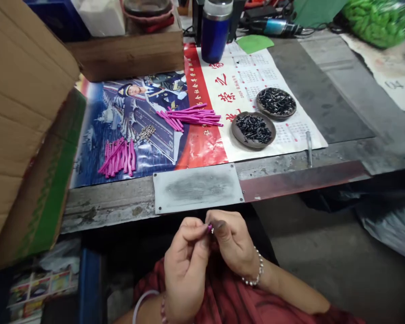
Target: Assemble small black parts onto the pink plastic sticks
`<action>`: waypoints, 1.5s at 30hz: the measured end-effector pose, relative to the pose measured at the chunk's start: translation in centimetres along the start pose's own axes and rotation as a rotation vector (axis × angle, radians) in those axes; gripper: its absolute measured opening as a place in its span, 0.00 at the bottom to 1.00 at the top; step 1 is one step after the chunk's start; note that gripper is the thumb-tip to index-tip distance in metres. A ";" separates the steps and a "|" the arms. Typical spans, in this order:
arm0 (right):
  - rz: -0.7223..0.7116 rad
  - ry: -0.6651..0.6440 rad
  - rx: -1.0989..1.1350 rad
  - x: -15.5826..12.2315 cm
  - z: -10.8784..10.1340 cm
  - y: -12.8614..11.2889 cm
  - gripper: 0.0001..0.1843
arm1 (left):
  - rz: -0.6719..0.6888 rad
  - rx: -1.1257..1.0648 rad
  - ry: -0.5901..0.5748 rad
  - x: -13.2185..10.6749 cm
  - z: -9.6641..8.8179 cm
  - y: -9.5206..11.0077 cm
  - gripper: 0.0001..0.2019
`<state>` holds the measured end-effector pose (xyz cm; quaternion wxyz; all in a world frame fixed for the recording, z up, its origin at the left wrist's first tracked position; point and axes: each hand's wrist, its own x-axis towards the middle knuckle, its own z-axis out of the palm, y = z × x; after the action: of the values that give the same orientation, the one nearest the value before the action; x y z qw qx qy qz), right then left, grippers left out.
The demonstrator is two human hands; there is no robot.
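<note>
My left hand (186, 265) and my right hand (234, 245) meet over my lap, below the table's front edge. Both pinch a small pink piece (209, 228), and most of it is hidden by the fingertips. On the table lie a pile of short pink tubes (119, 156), a bundle of longer thin pink sticks (192, 116) and a small heap of metal beads (147, 132). Two round dishes (236, 134) (260, 106) hold several small dark pieces.
A printed poster (148, 112) covers the table, and a grey metal plate (197, 187) sits at the front edge. A cardboard box (23, 117) stands at the left, a blue flask (216, 31) at the back, a wooden block (128, 54) behind the poster.
</note>
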<state>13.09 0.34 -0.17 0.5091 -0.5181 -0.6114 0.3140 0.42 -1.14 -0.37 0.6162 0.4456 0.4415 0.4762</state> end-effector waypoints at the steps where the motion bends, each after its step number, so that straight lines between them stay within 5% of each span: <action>1: 0.001 0.026 0.005 0.0 0.0 0.0 0.24 | 0.003 -0.004 0.003 0.0 0.0 -0.1 0.05; 4: 0.008 0.086 -0.029 0.2 -0.1 0.0 0.19 | 0.000 -0.013 0.011 0.0 0.1 -0.2 0.03; 9: 0.186 -0.104 0.124 0.4 -0.3 0.1 0.30 | -0.063 -0.056 0.007 0.0 0.2 -0.3 0.04; 14: 0.095 -0.036 0.014 0.4 -0.2 -0.1 0.24 | -0.028 -0.022 0.011 0.2 -0.1 -0.2 0.04; 19: 0.199 -0.162 0.142 0.2 -0.1 0.5 0.32 | -0.085 -0.059 0.045 0.2 -0.4 -0.2 0.04; 22: 0.104 -0.097 0.080 0.1 0.0 0.4 0.30 | -0.031 -0.038 0.051 0.2 -0.5 -0.1 0.05; 27: 0.013 0.045 -0.016 0.0 0.4 -0.5 0.12 | -0.048 -0.047 0.042 0.3 -0.4 -0.1 0.03; 30: 0.006 0.095 -0.050 -0.2 0.7 -0.4 0.13 | -0.040 -0.048 0.038 0.3 -0.1 -0.1 0.02; 39: 0.161 -0.164 0.167 -0.1 0.1 0.6 0.31 | 0.002 -0.055 -0.010 0.2 0.1 0.0 0.06; 45: 0.058 -0.126 0.144 -0.6 -0.3 0.0 0.20 | 0.081 -0.011 -0.042 0.4 0.2 0.3 0.08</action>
<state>13.34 -0.22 -0.26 0.4962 -0.4768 -0.6027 0.4040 0.58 -0.71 -0.07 0.6081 0.4694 0.4075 0.4938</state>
